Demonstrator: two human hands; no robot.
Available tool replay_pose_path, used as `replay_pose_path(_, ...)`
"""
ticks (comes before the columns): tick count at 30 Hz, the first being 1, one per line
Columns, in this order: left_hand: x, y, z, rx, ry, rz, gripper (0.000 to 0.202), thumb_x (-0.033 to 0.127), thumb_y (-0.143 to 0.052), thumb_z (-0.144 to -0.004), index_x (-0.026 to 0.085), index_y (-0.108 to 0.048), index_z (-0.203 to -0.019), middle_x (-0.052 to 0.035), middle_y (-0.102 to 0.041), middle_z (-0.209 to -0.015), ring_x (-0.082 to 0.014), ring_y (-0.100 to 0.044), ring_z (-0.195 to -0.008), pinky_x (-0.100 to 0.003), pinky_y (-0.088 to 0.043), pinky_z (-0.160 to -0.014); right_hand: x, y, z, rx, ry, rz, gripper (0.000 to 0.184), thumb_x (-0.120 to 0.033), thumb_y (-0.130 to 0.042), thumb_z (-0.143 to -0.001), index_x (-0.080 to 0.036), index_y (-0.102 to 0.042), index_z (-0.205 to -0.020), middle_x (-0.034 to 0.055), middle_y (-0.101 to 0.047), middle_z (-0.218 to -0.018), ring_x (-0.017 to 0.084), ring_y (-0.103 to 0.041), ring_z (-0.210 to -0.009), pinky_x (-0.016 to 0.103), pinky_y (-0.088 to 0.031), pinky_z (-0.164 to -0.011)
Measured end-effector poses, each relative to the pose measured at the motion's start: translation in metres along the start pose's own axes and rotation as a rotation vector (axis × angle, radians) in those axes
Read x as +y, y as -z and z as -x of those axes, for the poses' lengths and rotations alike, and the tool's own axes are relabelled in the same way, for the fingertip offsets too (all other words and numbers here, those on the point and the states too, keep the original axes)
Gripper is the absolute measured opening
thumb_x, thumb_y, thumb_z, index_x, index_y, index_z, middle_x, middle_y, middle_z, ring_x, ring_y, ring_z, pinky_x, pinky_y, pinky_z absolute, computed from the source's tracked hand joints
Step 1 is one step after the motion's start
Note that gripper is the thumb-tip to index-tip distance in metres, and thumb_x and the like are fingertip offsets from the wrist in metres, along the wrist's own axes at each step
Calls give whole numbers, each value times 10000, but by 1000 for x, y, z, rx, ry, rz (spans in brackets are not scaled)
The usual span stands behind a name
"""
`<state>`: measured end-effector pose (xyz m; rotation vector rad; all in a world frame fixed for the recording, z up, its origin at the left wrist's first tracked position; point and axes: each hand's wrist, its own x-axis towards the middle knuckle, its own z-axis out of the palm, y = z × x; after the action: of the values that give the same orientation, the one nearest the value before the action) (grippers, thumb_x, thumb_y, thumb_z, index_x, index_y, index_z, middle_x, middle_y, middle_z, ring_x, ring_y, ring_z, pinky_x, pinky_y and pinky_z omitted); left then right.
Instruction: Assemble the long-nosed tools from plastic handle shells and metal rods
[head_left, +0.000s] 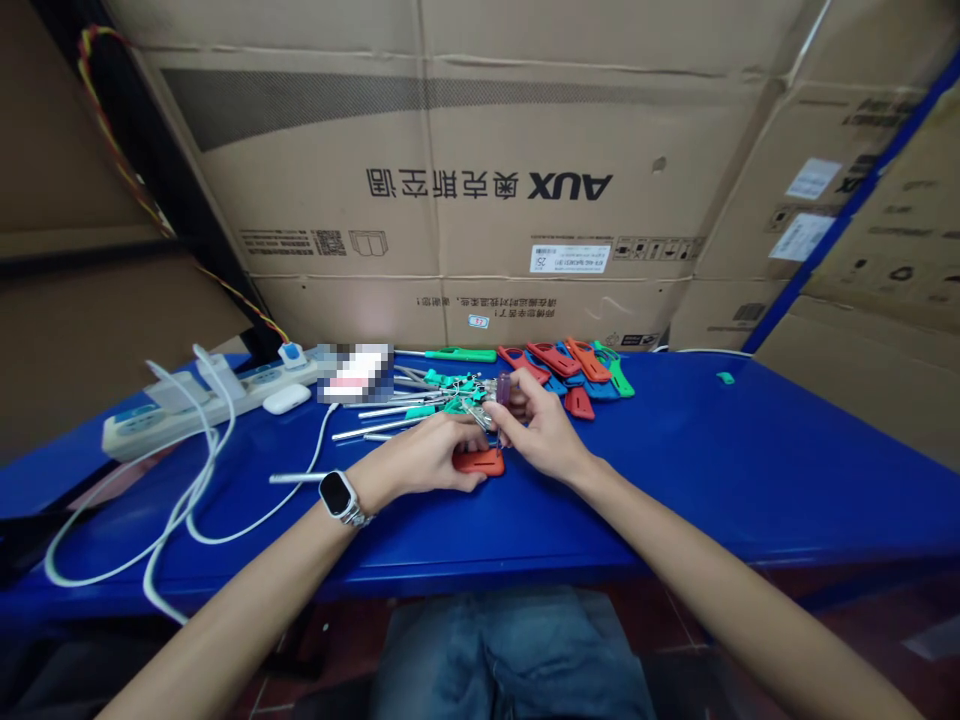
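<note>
My left hand presses an orange plastic handle shell against the blue table, fingers closed around its left part. In my right hand is a small screwdriver with a dark purple handle. Its thin shaft points down at the right end of the shell; whether the tip touches cannot be made out. Just beyond both hands lies a pile of metal tubes with green plastic parts, partly hidden by my fingers. Red, orange, blue and green handle shells are heaped behind my right hand.
A green stick lighter lies along the back by a large cardboard sheet. To the left are a power strip, white cables, a white earbud case and a blurred-out device. A small green piece sits far right.
</note>
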<state>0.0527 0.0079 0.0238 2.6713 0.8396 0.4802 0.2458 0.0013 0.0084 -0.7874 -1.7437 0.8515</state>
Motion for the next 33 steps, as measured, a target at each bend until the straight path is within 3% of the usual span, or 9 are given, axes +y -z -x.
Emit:
replay_pose_path(6, -5, 7, 3, -40, 60, 64, 143, 270, -728, -746, 176, -686, -846, -4, -653, -800, -142, -545, -659, -248, -399, -605, 4, -4, -2, -11, -32, -87, 262, -439, -621, -889, -245, -445, -898, -37, -583, -706, 119, -545, -513, 254, -471, -485)
replay_pose_path(10, -10, 6, 6, -21, 87, 82, 222, 333, -763, -728, 181, -671, -861, -17, -678, -857, -171, -594, -737, -261, -440, -664, 7, -6, -4, 5, -32, -75, 268, -431, -638, -880, -244, -448, -849, -25, -578, -691, 128, -542, -519, 262, -475, -474)
replay_pose_path(15, 2, 14, -4, 348, 2, 226, 233, 375, -627, -872, 167, -628, -976, -52, -662, -918, -178, -600, -811, -293, -466, -745, 7, -9, -6, 29, 3, -36, 279, -441, -647, -871, -240, -458, -832, -16, -577, -684, 128, -526, -520, 247, -434, -446)
replay_pose_path(18, 15, 22, -24, 557, 47, 386, 243, 382, -662, -851, 164, -604, -942, -44, -654, -892, -160, -605, -791, -274, -481, -717, 9, -11, -7, 56, 21, 14, 284, -459, -645, -865, -232, -477, -836, -32, -534, -625, 123, -494, -497, 241, -400, -438)
replay_pose_path(23, 27, 22, -49, 618, 59, 598, 332, 413, -775, -753, 156, -574, -692, 6, -591, -636, -112, -549, -585, -235, -446, -561, 8, -17, -9, 136, 17, 140, 359, -423, -655, -840, -216, -425, -657, -41, -442, -539, 113, -451, -479, 243, -350, -438)
replay_pose_path(26, 24, 15, -48, 672, 52, 681, 276, 367, -790, -746, 152, -626, -690, 2, -630, -620, -117, -580, -558, -235, -465, -545, 2, -15, -8, 105, -3, 88, 310, -398, -700, -804, -209, -465, -732, -46, -479, -590, 110, -489, -503, 229, -377, -448)
replay_pose_path(28, 20, 13, -43, 683, 35, 678, 195, 328, -786, -755, 155, -698, -733, -23, -694, -693, -142, -637, -620, -253, -510, -602, -4, -8, -7, 25, -15, -6, 267, -396, -687, -822, -206, -518, -901, -29, -564, -690, 112, -541, -541, 221, -418, -463)
replay_pose_path(30, 17, 14, -37, 652, 4, 644, 135, 304, -749, -799, 171, -761, -818, -68, -754, -883, -197, -699, -823, -293, -548, -738, -9, 0, -5, -74, -37, -103, 295, -423, -633, -862, -200, -537, -1030, 8, -628, -797, 122, -582, -583, 219, -441, -454)
replay_pose_path(33, 15, 19, -30, 536, -53, 604, 192, 303, -645, -895, 196, -781, -979, -105, -722, -1159, -261, -620, -1176, -354, -522, -928, -16, 10, -4, -169, -65, -146, 333, -487, -585, -879, -175, -591, -992, 16, -624, -743, 119, -559, -552, 215, -430, -416)
